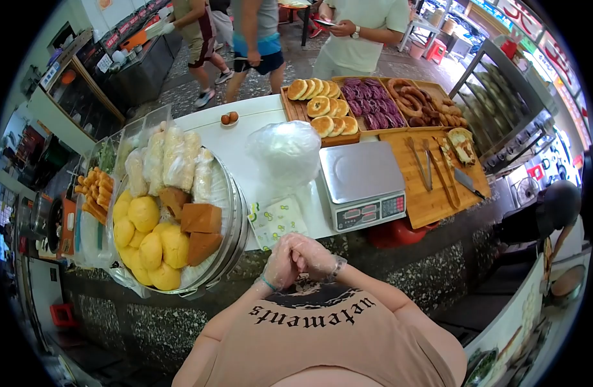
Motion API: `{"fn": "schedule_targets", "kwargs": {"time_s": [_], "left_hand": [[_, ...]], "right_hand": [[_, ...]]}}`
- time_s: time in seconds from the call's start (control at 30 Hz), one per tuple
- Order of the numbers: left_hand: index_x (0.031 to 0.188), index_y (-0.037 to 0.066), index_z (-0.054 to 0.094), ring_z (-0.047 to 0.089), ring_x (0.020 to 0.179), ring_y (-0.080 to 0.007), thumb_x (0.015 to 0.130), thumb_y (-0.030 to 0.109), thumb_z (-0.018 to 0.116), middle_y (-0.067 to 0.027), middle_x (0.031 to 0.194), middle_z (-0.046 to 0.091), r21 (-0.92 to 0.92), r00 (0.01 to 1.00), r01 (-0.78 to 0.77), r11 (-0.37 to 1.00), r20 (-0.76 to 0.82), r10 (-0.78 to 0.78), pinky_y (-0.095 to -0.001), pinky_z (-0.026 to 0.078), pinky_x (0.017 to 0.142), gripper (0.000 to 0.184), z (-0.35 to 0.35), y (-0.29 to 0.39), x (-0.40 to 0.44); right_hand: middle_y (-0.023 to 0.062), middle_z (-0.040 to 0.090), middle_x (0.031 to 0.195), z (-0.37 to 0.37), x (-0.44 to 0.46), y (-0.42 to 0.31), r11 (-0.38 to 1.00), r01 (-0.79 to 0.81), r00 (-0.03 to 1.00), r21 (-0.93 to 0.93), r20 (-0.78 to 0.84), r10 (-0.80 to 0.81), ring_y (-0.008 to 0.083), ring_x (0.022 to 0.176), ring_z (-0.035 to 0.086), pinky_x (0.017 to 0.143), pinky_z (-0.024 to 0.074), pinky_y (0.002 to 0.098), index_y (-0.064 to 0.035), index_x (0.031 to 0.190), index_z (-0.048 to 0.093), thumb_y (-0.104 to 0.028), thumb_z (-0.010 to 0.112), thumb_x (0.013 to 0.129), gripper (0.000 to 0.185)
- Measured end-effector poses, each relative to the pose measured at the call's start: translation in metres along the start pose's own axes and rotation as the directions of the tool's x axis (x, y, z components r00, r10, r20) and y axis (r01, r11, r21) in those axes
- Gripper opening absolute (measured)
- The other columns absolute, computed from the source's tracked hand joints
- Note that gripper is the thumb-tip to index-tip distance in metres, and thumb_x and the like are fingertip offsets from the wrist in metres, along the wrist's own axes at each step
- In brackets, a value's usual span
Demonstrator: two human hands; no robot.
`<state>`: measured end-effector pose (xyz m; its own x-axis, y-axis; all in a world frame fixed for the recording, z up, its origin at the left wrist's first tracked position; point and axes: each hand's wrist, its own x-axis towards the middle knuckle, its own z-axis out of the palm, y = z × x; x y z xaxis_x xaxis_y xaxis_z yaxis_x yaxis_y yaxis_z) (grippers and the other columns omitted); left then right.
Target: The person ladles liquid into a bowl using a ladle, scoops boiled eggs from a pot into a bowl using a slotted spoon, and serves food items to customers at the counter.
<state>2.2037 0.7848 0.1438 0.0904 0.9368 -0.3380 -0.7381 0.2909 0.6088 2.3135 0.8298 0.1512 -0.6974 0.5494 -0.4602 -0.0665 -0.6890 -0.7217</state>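
Note:
My left hand [280, 266] and my right hand [316, 258] are clasped together in front of my chest, both in clear plastic gloves. Their fingers are folded around each other, and no object shows between them. Just beyond them lies a patterned paper bag [277, 222] at the counter's near edge. Behind it is a stack of clear plastic bags [285, 151]. A digital scale [357, 173] stands to the right of the bags. On the left, a round steamer [237, 240] holds yellow buns [174, 245], brown cake blocks [201, 218] and wrapped rolls [174, 155].
Trays of round flatbreads [322, 106], purple pieces [372, 103] and brown rings [409, 100] line the far right. Tongs [443, 174] and a knife [467, 182] lie on a wooden board [415, 209]. Fried dough sticks [95, 190] are far left. A person [364, 35] stands across the counter.

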Motion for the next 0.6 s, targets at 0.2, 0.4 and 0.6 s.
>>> {"fn": "schedule_targets", "kwargs": {"time_s": [0.2,0.4,0.6], "left_hand": [[0.079,0.009,0.047,0.043,0.05,-0.0133,0.095,0.026,0.038,-0.0028,0.059,0.044,-0.002,1.0,-0.03,1.0,0.008,0.03,-0.0257,0.036,0.047,0.026,-0.01,-0.005,0.0],[0.086,0.008,0.051,0.043,0.051,-0.0134,0.097,0.024,0.035,-0.0038,0.061,0.045,-0.013,1.0,-0.02,1.0,0.013,0.02,-0.0259,0.036,0.047,0.025,-0.013,-0.008,-0.001],[0.088,0.006,0.052,0.044,0.053,-0.0139,0.096,0.022,0.036,-0.0043,0.062,0.046,-0.048,0.999,0.031,0.998,-0.015,-0.031,-0.0262,0.037,0.05,0.024,-0.007,0.004,-0.003]], "right_hand": [[-0.0006,0.048,0.064,-0.005,0.006,0.008,0.998,-0.019,0.999,0.053,-0.044,0.021,0.0078,0.048,0.044,0.043,0.0376,0.0203,-0.0097,0.088,0.053,-0.026,0.048,0.093,0.018],[-0.0021,0.048,0.064,-0.008,0.011,0.011,0.999,-0.035,0.999,0.03,-0.028,0.036,0.007,0.048,0.042,0.044,0.0366,0.0203,-0.009,0.093,0.055,-0.026,0.049,0.091,0.018],[-0.0032,0.047,0.065,-0.004,0.009,-0.001,0.999,0.015,0.998,-0.04,0.065,-0.012,0.0058,0.05,0.042,0.045,0.0366,0.0188,-0.0094,0.102,0.057,-0.027,0.047,0.095,0.022]]}}
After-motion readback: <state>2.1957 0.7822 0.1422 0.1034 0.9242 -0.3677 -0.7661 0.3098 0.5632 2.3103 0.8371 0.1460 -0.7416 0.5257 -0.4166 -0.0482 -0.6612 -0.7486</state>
